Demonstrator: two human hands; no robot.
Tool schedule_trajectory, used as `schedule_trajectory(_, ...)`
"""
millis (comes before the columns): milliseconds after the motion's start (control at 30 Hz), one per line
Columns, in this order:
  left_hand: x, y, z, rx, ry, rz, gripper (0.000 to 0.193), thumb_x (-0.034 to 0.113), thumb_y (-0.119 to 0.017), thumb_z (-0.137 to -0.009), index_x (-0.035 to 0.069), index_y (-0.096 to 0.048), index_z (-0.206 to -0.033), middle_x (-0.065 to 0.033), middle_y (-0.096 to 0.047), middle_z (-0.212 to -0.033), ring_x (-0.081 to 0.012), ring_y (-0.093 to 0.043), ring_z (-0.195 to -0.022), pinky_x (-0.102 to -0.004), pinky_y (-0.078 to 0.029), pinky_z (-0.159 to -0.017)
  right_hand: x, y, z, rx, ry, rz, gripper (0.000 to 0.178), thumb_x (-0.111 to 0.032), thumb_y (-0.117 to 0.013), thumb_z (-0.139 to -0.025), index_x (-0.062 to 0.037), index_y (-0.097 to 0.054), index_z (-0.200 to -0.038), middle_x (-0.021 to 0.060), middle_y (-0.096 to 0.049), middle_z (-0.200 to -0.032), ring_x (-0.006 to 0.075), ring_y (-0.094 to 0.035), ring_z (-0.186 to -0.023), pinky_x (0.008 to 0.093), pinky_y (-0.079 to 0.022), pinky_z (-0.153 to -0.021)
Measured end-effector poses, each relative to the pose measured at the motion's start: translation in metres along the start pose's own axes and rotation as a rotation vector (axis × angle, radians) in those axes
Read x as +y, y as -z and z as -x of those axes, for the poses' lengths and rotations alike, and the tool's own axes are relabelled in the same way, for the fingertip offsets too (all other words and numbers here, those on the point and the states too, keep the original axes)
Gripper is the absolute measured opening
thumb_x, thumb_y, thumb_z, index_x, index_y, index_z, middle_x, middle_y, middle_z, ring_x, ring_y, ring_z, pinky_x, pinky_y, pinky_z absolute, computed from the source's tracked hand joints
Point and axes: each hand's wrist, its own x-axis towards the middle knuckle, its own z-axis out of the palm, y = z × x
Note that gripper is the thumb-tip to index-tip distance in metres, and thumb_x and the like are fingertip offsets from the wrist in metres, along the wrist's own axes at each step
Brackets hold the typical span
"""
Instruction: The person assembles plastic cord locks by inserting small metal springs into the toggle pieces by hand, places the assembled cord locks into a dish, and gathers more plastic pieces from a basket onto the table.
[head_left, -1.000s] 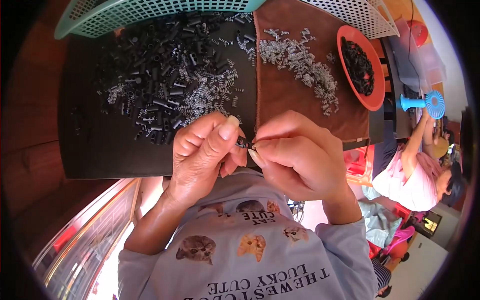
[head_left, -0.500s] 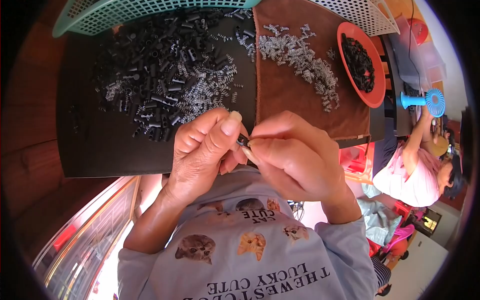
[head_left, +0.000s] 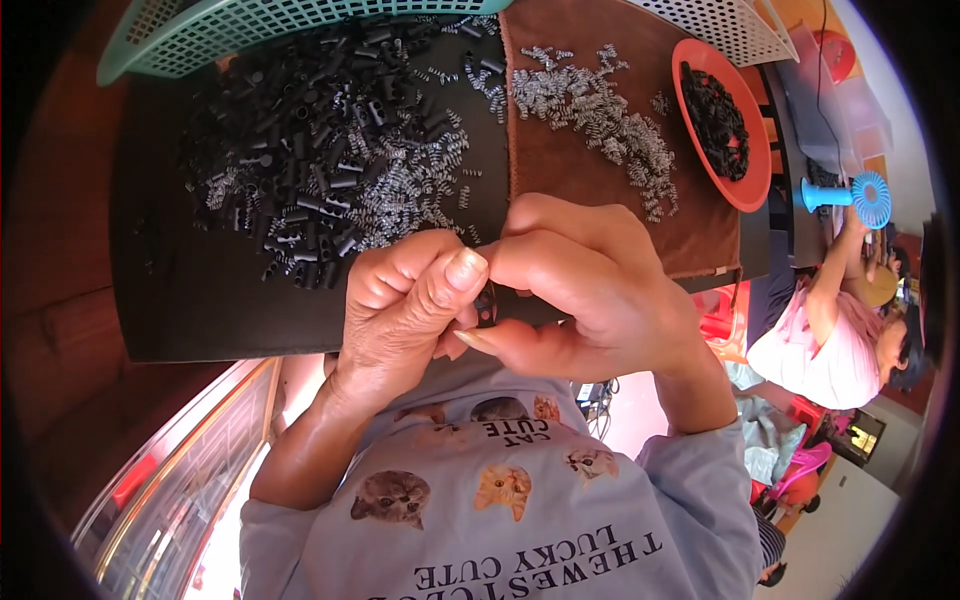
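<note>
My left hand is closed, its thumb and fingers pinching a small black plastic cord lock with holes in it. My right hand is bent around the same piece, with forefinger at its top and thumb near its lower end. Fingers hide most of the part. Beyond my left hand lies a heap of black cord lock parts, mixed with small metal springs. More loose springs lie on a brown cloth beyond my right hand.
A red dish of black pieces sits at the cloth's right side. A teal basket and a white basket stand along the far edge of the dark table. To the right, another person sits near a blue fan.
My right hand has turned, its forefinger rising to the top of the cord lock and its thumb dropping lower. The piece now stands more upright between my hands. My left hand stays nearly in place.
</note>
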Motion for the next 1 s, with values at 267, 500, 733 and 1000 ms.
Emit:
schedule_trajectory(267, -0.001, 0.004, 0.001, -0.009, 0.065, 0.031, 0.04, 0.035, -0.062, -0.096, 0.004, -0.058, -0.072, 0.0012, -0.054, -0.062, -0.0046, -0.046, -0.05, -0.0208, -0.035, -0.045, 0.006, -0.014, -0.003, 0.119, 0.08, -0.055, 0.025, -0.013, -0.08, -0.072, -0.0038, -0.059, -0.082, 0.0053, -0.049, -0.062, 0.018, -0.047, -0.048, 0.0285, -0.035, -0.041)
schedule_trajectory(500, -0.001, 0.01, 0.003, -0.139, 0.037, 0.008, 0.037, 0.033, -0.063, -0.096, 0.0, -0.064, -0.081, -0.0007, -0.054, -0.061, -0.0058, -0.048, -0.05, -0.0212, -0.037, -0.045, -0.004, -0.018, 0.002, 0.174, 0.068, -0.052, 0.031, -0.004, -0.073, -0.071, -0.0072, -0.042, -0.069, 0.005, -0.045, -0.061, 0.0239, -0.046, -0.044, 0.0339, -0.035, -0.038)
schedule_trajectory(733, 0.0, 0.006, 0.001, -0.191, 0.0, -0.021, 0.04, 0.033, -0.057, -0.099, -0.001, -0.061, -0.077, -0.0023, -0.056, -0.063, -0.0062, -0.047, -0.051, -0.0219, -0.036, -0.045, -0.008, -0.011, 0.006, 0.172, 0.071, 0.089, 0.028, -0.01, -0.075, -0.071, -0.007, -0.047, -0.072, 0.0058, -0.046, -0.063, 0.0251, -0.049, -0.047, 0.0353, -0.037, -0.039)
schedule_trajectory(1000, -0.001, 0.004, -0.001, -0.205, -0.086, 0.004, 0.049, 0.034, -0.044, -0.105, 0.001, -0.053, -0.069, -0.0111, -0.059, -0.067, -0.0069, -0.041, -0.05, -0.0217, -0.031, -0.045, 0.048, 0.101, 0.057, 0.636, -0.482, 0.373, 0.015, -0.009, -0.073, -0.084, -0.002, -0.065, -0.095, -0.0059, -0.051, -0.074, 0.0021, -0.044, -0.066, 0.02, -0.037, -0.056)
